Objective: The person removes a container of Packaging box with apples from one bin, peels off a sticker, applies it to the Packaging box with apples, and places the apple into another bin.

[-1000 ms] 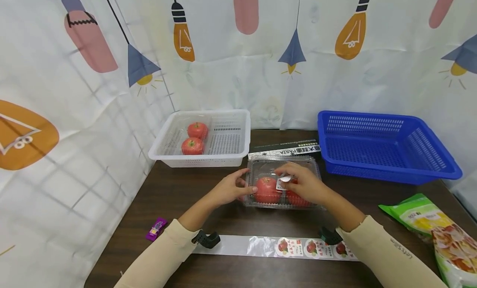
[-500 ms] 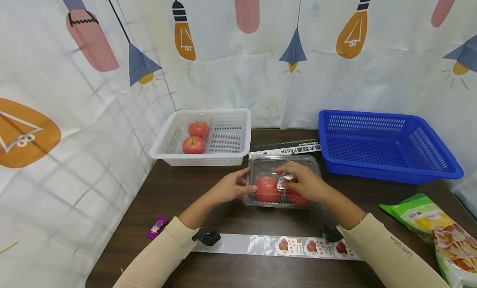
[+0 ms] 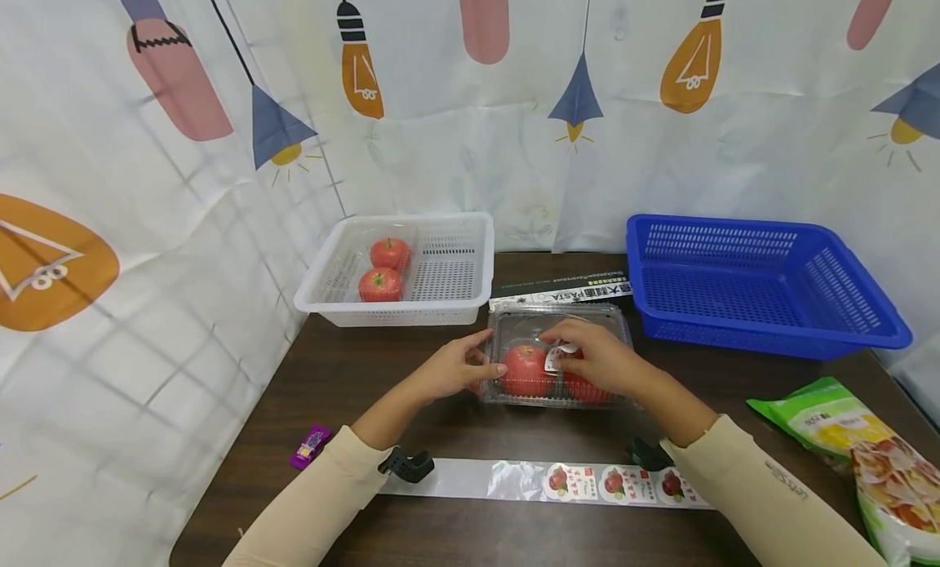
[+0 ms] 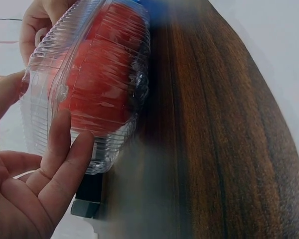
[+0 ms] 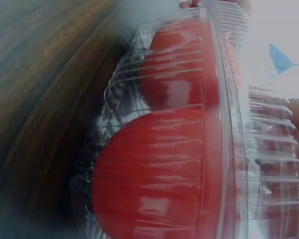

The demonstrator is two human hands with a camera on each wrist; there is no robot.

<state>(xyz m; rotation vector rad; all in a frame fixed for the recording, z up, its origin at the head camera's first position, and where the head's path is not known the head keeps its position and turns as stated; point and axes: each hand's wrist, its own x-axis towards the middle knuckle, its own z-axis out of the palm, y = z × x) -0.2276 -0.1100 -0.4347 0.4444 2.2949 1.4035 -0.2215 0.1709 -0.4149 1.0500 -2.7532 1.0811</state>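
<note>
A clear plastic fruit box [image 3: 514,326] with red apples [image 3: 525,373] inside sits on the dark table in front of me. My left hand [image 3: 457,373] holds its left end, thumb at the front corner and fingers along the side. In the left wrist view, those fingertips [image 4: 83,144] touch the ribbed wall. Over the lid, my right hand [image 3: 604,361] pinches a small white sticker [image 3: 552,360], part of it lying on the lid and part curling up under the fingers. The right wrist view shows the box's rim [image 5: 226,124] up close, with the right fingers mostly out of frame.
Nearer me lies a strip of apple stickers [image 3: 514,481]. Behind stand a white basket [image 3: 455,312] holding boxed apples and a blue basket [image 3: 771,334]. A pasta box [image 3: 561,294] lies behind the fruit box. A food bag [image 3: 844,436] is at right, a purple packet [image 3: 311,446] at left.
Both hands stay almost in place on the fruit box. The sticker's curled part shifts slightly under my right fingers.
</note>
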